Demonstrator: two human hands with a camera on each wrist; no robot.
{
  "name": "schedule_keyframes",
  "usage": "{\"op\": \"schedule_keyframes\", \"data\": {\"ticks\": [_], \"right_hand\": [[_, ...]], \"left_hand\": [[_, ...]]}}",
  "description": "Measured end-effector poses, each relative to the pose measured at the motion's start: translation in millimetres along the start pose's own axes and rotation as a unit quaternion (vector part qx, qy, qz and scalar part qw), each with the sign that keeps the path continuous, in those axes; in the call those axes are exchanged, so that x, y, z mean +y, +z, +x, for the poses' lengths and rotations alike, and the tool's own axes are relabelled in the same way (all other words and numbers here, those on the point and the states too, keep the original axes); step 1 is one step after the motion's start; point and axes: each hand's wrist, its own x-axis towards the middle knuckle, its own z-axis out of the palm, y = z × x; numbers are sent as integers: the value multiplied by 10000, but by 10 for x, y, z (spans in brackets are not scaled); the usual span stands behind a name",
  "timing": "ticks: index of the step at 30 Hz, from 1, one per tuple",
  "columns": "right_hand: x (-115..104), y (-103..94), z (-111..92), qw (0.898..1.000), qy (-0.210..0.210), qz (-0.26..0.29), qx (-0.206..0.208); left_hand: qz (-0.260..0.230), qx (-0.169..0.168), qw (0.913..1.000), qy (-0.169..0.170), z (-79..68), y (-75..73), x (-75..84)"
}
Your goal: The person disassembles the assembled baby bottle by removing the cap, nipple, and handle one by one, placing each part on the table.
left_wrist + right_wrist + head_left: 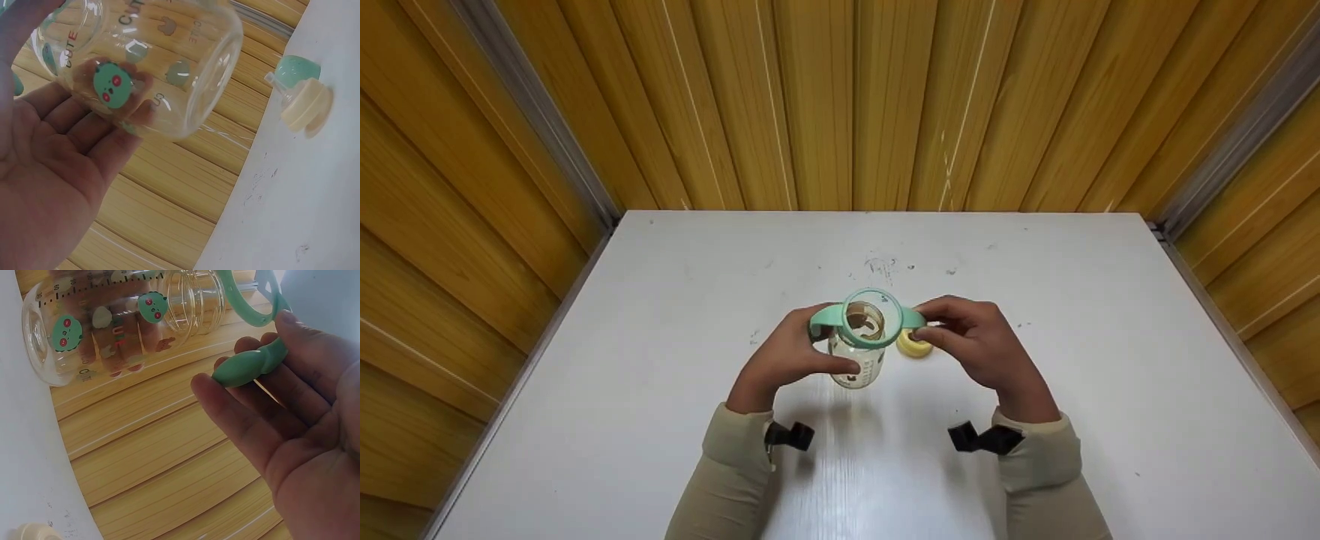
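Note:
My left hand [799,349] holds a clear baby bottle [859,367], its thumb across the near side and its fingers around the far side. Printed on the bottle [152,73] are green cartoon faces and lettering; its mouth has no cap. Just above that mouth is a mint-green ring with two side handles [871,343]. My right hand [971,337] pinches one of the handles [247,367] between thumb and fingers. In the right wrist view the ring stands apart from the bottle's neck. The left-side handle lies close to my left fingers; contact there is unclear.
On the white table [622,420], near my right fingers, stands a yellow collar [915,346]. The left wrist view shows a clear spout on this cream collar [306,107], and a green dome-shaped piece [298,68] beside it. Wood-patterned panels [810,105] enclose the table.

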Motion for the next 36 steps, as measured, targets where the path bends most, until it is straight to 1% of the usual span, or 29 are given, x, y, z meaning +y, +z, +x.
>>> {"op": "schedule_keyframes", "data": {"ticks": [5, 11, 16, 19, 23, 31, 36], "right_hand": [[-15, -34, -9, 9999, 28, 42, 88], [-16, -73, -16, 9997, 29, 190, 124], [-16, -105, -29, 9991, -78, 380, 163], [-25, -125, -38, 9983, -74, 542, 182], [-29, -150, -41, 9966, -166, 786, 204], [-7, -185, -42, 9917, -499, 1153, 258], [14, -221, -48, 9892, -522, 1335, 296]], "left_hand": [[-16, 98, 9999, -84, -4, -25, -3], [51, 191, 9998, -99, -3, -59, -21], [65, 193, 9997, -113, -2, -70, -43], [75, 170, 9997, -129, 4, -74, -61], [59, 165, 9998, -124, 7, -80, -76], [-5, 141, 9999, -51, 9, -82, -78], [-26, 154, 9999, -38, 12, -86, -86]]}}
